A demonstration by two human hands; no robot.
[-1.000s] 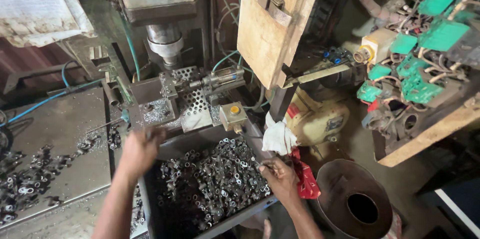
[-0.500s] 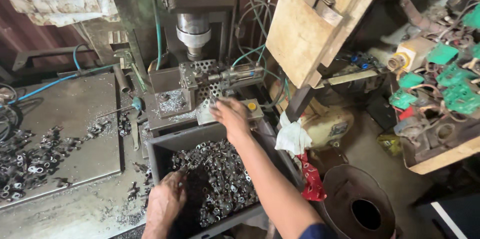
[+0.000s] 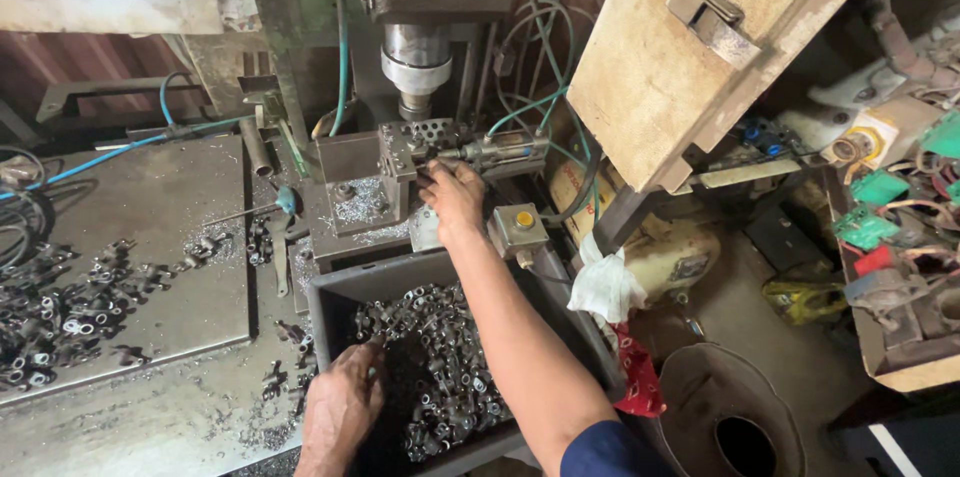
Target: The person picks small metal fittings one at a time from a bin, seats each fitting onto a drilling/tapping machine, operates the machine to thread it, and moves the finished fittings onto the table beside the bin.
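Loose metal parts point(image 3: 70, 312) lay scattered on the steel bench point(image 3: 150, 207). Your left hand point(image 3: 342, 407) was in the grey bin point(image 3: 325, 292), fingers curled over small metal fittings point(image 3: 440, 377). Your right hand point(image 3: 455, 195) reached the drilling fixture point(image 3: 420, 142); its grip could not be determined. A yellow-button box point(image 3: 518, 227) sat just beside.

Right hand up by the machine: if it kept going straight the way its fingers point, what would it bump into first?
Most likely the perforated metal fixture under the spindle. The right hand points up at it, fingertips already at its edge, though depth is hard to judge.
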